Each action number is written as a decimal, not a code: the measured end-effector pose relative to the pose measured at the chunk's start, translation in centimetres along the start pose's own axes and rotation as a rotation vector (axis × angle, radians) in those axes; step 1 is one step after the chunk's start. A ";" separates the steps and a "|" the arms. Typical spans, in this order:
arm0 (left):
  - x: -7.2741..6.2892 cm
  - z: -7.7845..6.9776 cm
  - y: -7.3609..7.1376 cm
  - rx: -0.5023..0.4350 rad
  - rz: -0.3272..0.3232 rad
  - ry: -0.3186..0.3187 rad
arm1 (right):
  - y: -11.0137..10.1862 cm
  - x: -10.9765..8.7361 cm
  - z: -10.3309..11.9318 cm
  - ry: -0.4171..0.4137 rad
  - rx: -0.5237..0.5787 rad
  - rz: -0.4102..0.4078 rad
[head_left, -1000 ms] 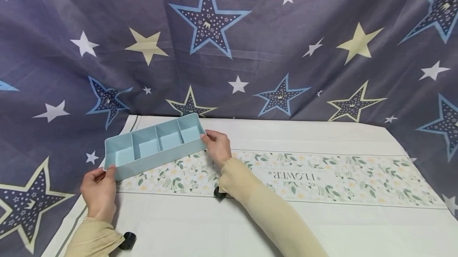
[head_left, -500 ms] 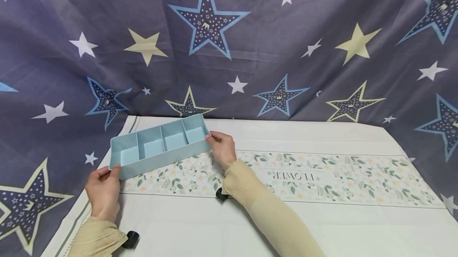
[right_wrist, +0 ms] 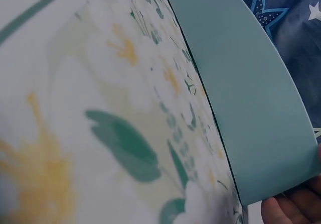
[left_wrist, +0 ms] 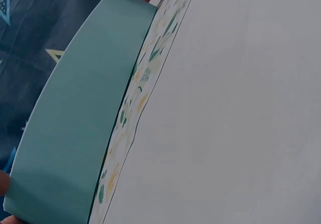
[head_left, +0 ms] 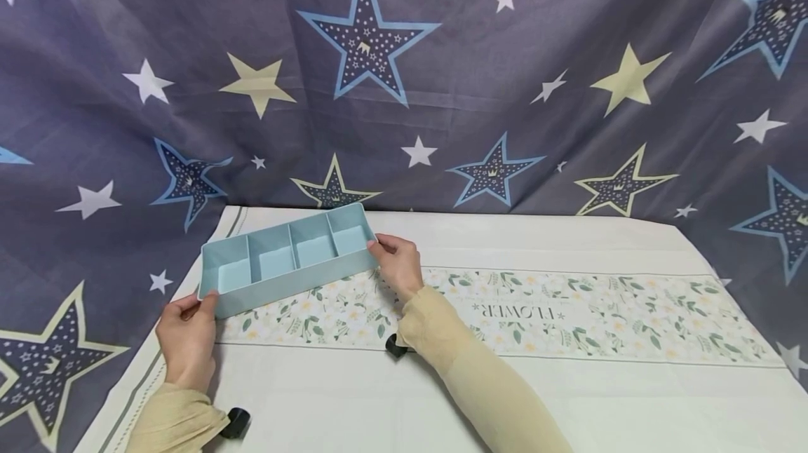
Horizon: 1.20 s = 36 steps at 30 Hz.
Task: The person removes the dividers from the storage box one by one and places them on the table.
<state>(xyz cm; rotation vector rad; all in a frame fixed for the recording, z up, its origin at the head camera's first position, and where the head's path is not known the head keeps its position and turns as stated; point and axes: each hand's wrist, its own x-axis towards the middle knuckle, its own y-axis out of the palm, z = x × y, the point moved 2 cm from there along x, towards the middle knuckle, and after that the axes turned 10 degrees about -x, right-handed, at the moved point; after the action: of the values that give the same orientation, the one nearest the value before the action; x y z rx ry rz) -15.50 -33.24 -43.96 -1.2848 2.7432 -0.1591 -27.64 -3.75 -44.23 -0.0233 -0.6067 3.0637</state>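
Note:
A light blue organizer box (head_left: 297, 283) with several compartments in a row stands at a slant on the left of the table, its right end farther back. Nothing lies in the compartments that I can see. My left hand (head_left: 187, 337) grips its near left corner, thumb on the rim. At the opposite end my right hand (head_left: 399, 264) holds the right corner, thumb over the edge. Both wrist views show the long outer wall of the box (left_wrist: 80, 108), with fingertips (right_wrist: 291, 209) at its ends. The undersides of the fingers are partly hidden.
A white cloth (head_left: 328, 397) covers the table. Across it runs a printed floral band (head_left: 631, 313) with the word FLOWER upside down. Behind and at the sides hangs a dark star-patterned curtain (head_left: 454, 74), close to the table's back edge.
Both hands have shifted the box a little to the right and slightly nearer, keeping their hold on its two ends. The movement slows over the last half second.

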 end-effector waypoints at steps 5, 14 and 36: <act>-0.1 0.0 0.2 -0.002 0.004 0.005 | -0.4 -0.3 -0.1 0.016 0.005 -0.004; 0.0 -0.1 0.5 -0.008 0.018 0.006 | -0.7 -0.3 -0.4 0.016 0.021 -0.011; -0.5 0.4 1.1 -0.112 -0.014 0.019 | -1.2 -0.7 -0.5 0.025 0.039 -0.040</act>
<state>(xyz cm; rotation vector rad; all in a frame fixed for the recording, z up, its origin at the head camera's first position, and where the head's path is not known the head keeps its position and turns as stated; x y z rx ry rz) -15.95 -32.19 -44.44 -1.3356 2.7963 -0.0195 -26.96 -2.42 -44.22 -0.0488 -0.5398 3.0310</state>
